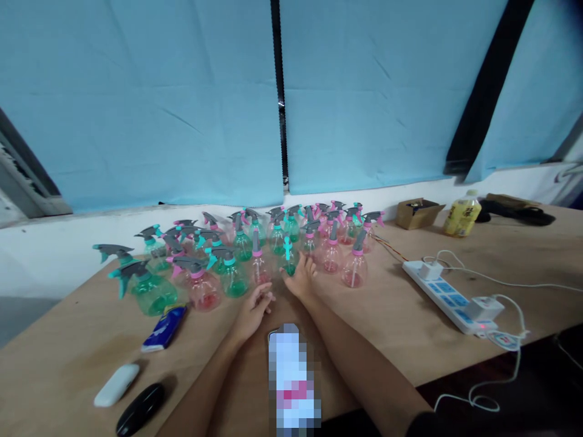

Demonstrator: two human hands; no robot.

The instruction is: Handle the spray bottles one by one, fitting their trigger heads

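Observation:
My right hand is at the front of the group of spray bottles, thumb and fingers apart. Just beyond it stands a green spray bottle with a teal trigger; whether the hand touches it I cannot tell. My left hand hovers low over the table, fingers loosely bent and apart, holding nothing. Closest to it is a pink spray bottle with a grey head. Around these, several clear green and pink spray bottles stand upright in uneven rows, among them a pink one on the right and a green one on the left.
A phone, its screen blurred, lies between my forearms. To the left are a blue packet, a white case and a black oval object. A power strip with cables, a cardboard box and a yellow bottle occupy the right side.

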